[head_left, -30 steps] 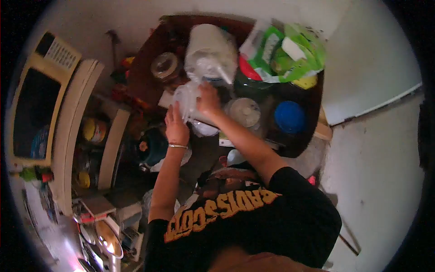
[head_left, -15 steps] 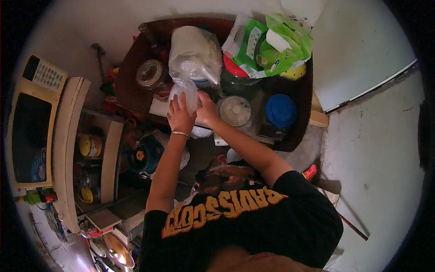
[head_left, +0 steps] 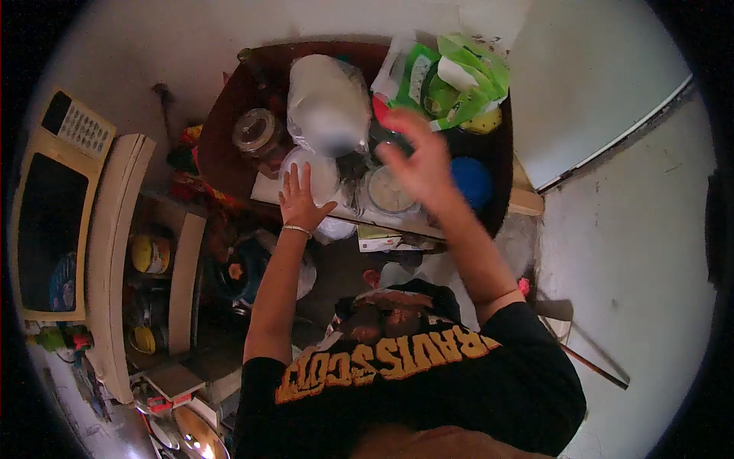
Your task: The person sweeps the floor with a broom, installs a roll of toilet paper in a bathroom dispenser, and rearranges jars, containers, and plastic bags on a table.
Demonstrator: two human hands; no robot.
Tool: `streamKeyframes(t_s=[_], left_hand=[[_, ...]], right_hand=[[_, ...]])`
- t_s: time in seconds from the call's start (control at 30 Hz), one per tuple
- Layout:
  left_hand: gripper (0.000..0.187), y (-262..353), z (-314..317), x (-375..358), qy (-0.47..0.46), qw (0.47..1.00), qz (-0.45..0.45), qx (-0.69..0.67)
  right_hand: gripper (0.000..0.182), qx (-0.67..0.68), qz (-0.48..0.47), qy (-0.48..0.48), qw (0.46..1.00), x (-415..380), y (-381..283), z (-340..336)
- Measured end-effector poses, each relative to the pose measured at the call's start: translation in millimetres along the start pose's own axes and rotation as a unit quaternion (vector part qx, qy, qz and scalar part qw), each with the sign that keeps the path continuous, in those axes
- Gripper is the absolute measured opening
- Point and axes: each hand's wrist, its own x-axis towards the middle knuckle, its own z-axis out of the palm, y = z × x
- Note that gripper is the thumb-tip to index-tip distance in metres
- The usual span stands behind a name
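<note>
So the thing in hand is a clear plastic bag [head_left: 310,172] sitting at the near-left edge of the dark wooden counter [head_left: 222,145], just in front of a bigger, fuller plastic bag [head_left: 329,103] that stands upright behind it. The left hand [head_left: 300,200] lies flat on the near side of the clear bag, fingers spread and pointing away, pressing rather than gripping. The right hand [head_left: 417,164] is up in the air over the middle of the counter, open with fingers splayed, holding nothing; it's blurred, so I can't say more about it.

My guess is the bag is light, soft and floppy, a bit slick, and would sag if lifted by one side. Best taken by the gathered top or cupped from underneath.

Around it: a glass jar with a metal lid [head_left: 256,131] to the left, a white-lidded container [head_left: 388,191] just right of the bag, a blue lid [head_left: 472,180] further right, and a green-and-white bag [head_left: 447,80] at the far right. A beige microwave [head_left: 53,206] sits well off to the left, above shelves of cans.
</note>
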Motion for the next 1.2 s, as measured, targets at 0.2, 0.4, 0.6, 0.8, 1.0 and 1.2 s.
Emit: streamKeyframes(t_s=[0.2, 0.4, 0.6, 0.8, 1.0, 1.2], left_hand=[[0.108, -4, 4, -4, 0.011, 1.000, 0.011, -0.013], [0.108, -1, 2, -4, -0.002, 1.000, 0.012, 0.010], [0.109, -3, -2, -6, -0.005, 1.000, 0.018, 0.000], [0.107, -4, 0, -7, 0.035, 0.998, 0.049, -0.009], [0.092, -30, 21, -34, 0.195, 0.965, 0.133, -0.115], [0.070, -8, 28, -87, 0.196, 0.948, 0.155, -0.198]], right_hand=[[0.080, -0.343, 0.082, 0.133, 0.926, 64, 54, -101], [0.091, -0.368, 0.116, 0.111, 0.916, 82, 92, -112], [0.078, -0.329, 0.061, 0.047, 0.941, 110, 97, -132], [0.072, -0.322, 0.008, 0.003, 0.947, 105, 102, -152], [0.052, -0.151, 0.180, 0.123, 0.964, 35, 72, -251], [0.034, -0.140, 0.205, 0.210, 0.946, -111, 44, -310]])
